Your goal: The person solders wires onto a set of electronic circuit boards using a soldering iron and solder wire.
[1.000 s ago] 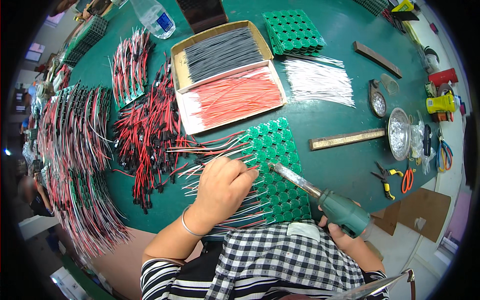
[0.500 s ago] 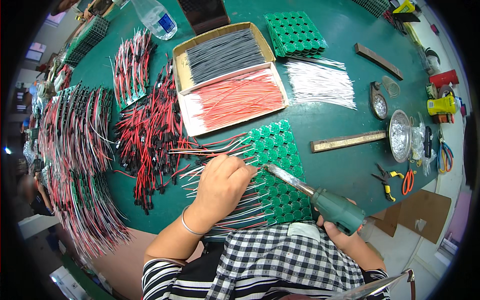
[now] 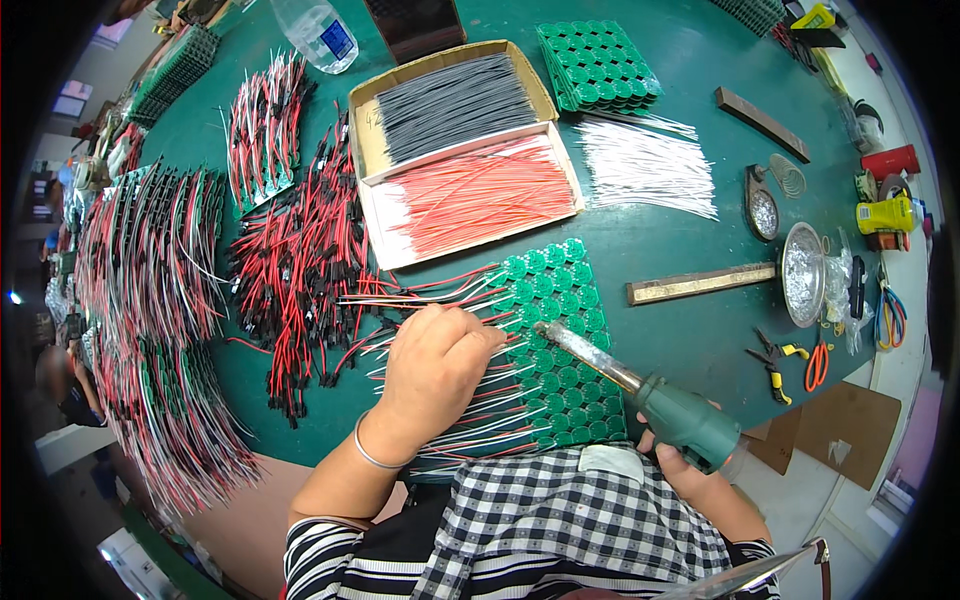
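Note:
A green circuit board panel (image 3: 568, 370) of round boards lies before me, with red, white and dark wires (image 3: 470, 432) fanning from its left edge. My left hand (image 3: 435, 365) is closed in a pinch at that edge, fingertips around a thin wire mostly hidden by them. My right hand (image 3: 672, 462) grips a green-bodied soldering iron (image 3: 690, 425) from below. Its crusted metal tip points left over the panel, a little apart from my left fingertips.
Beyond the panel stands a box of black and red wires (image 3: 465, 200). White wires (image 3: 650, 165) and stacked panels (image 3: 597, 65) lie behind right. Wired connectors (image 3: 300, 260) and finished bundles (image 3: 150, 260) fill the left. Right are a metal dish (image 3: 803, 275), bar (image 3: 700, 284), pliers (image 3: 772, 362) and scissors (image 3: 817, 366).
The soldering iron's tip has drawn back slightly to the right, away from my left fingertips. My left hand has shifted a little to the left, still pinched.

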A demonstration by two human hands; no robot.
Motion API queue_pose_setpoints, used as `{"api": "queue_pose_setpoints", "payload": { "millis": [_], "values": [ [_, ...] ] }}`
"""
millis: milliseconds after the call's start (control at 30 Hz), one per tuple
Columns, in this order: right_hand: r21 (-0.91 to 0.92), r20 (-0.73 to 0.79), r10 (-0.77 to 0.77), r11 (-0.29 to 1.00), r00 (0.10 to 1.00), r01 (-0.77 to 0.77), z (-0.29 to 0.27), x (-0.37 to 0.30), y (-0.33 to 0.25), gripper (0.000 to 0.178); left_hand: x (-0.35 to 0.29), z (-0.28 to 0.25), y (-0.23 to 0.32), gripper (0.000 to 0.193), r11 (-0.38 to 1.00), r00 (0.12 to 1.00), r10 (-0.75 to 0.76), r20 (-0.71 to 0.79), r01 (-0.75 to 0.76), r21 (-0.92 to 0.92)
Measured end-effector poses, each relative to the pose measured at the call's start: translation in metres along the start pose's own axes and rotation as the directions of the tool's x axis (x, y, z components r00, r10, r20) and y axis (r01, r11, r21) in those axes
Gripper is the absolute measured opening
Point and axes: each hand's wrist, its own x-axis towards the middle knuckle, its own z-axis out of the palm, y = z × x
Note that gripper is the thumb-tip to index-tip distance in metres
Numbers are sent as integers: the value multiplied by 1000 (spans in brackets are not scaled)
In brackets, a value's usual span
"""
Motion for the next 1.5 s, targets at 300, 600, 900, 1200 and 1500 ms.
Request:
{"api": "queue_pose_setpoints", "payload": {
  "millis": [300,600,900,1200,1500],
  "values": [
    [9,4,2,1000,1000,-2,-5,-2,-5,20,-5,0,5,22,998,998,65,9,-65,-1],
    [-17,96,4,1000,995,-3,-12,-20,5,43,-16,7,6,22,993,993,115,36,-115,-21],
    [-42,118,66,997,991,-61,-10,-20,5,44,-17,6,5,23,995,994,96,50,-95,-18],
    [-88,110,25,996,994,-15,-9,-18,4,34,-17,6,4,23,996,994,87,68,-86,-26],
    [-311,86,-274,906,958,287,-7,0,-10,29,-17,7,3,22,996,994,85,74,-84,-21]
  ]
}}
